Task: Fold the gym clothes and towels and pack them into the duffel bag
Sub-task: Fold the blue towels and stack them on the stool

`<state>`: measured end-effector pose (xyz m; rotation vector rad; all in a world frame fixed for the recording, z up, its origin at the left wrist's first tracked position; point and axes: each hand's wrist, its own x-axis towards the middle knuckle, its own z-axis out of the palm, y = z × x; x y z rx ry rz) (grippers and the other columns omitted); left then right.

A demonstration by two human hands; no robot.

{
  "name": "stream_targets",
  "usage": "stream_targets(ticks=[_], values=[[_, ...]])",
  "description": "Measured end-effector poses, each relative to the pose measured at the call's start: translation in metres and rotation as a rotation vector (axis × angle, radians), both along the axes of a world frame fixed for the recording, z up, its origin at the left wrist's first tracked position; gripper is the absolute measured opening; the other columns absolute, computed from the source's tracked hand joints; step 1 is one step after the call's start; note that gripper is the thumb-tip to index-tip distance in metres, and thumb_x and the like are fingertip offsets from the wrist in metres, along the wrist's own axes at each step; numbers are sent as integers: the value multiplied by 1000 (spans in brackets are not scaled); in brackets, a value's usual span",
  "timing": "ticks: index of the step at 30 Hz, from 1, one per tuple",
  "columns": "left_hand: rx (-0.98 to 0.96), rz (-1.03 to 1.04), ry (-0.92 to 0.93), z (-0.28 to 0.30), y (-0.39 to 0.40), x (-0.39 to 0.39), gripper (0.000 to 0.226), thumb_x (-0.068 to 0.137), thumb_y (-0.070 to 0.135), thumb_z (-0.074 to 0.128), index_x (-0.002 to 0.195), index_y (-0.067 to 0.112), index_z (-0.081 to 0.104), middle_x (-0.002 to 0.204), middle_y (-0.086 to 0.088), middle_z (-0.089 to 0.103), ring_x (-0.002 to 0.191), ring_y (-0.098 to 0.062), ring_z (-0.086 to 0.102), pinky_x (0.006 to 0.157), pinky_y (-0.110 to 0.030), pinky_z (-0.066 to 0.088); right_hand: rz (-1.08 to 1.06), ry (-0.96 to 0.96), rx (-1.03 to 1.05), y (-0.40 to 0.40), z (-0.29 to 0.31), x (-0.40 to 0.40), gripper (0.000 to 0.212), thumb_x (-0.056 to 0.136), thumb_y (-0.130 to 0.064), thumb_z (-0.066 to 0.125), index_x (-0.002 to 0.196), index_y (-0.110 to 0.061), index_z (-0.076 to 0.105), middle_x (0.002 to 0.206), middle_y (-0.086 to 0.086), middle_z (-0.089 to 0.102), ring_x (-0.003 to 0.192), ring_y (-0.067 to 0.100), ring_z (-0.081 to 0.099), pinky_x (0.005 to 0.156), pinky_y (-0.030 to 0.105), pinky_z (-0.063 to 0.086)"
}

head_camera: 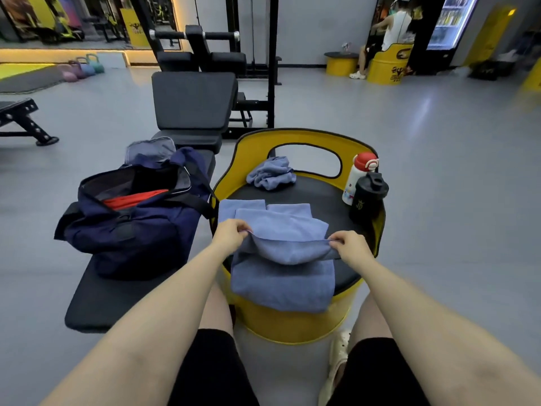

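Bare forearms come up from the bottom of the shot, black shorts and a pale clog underneath, and both hands are on the same blue towel [282,276]. Left hand [231,234] has its fingers curled in a pinch on the towel's left corner, right hand [349,247] pinches the right corner the same way, so each grip is closed on cloth with the edge lifted and sagging in a curve between them. Rest of that towel lies on the black seat of a yellow barrel stool [292,326], with its near edge hanging over the front. Just behind it on the seat sits a folded towel [251,208], same blue, laid flat, partly under the held one. Farther back, near the stool's backrest, there's a crumpled towel [270,174] in a heap. On the right side of the seat stand two bottles touching each other: a white bottle [358,177] with a red cap and a black shaker [367,200] in front of it. To the left, on a black bench that works as the worktop [96,300], sits the navy duffel [131,221], unzipped and gaping, with something red [133,197] showing inside. Behind it lies a grey pouch [150,150], can't tell what it is exactly. Way back, a person sits on another yellow stool [386,68].
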<state>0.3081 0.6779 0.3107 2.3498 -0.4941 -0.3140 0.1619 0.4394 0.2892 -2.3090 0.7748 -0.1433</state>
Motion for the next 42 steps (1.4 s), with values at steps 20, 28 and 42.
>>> stream_targets(ticks=[20,28,42], values=[[265,-212,110,-69,30,-29,18,89,7,61,105,5,69,114,-10,67,106,-19,59,80,-16,39,304,390,-110,16,-72,-31,17,91,-8,57,99,-13,72,108,6,69,98,23,61,81,29,50],[45,18,71,-53,11,14,18,92,7,57,108,5,66,114,-11,65,105,-24,59,82,-24,44,172,289,-118,-13,-60,11,15,90,-14,58,95,-16,72,105,5,69,91,21,59,79,32,49],[-267,432,361,-67,-42,101,34,95,25,53,63,24,44,73,-2,43,79,-21,43,74,-31,36,-413,69,477,-63,-75,109,34,95,-25,53,118,1,57,113,13,61,100,29,60,85,39,53]])
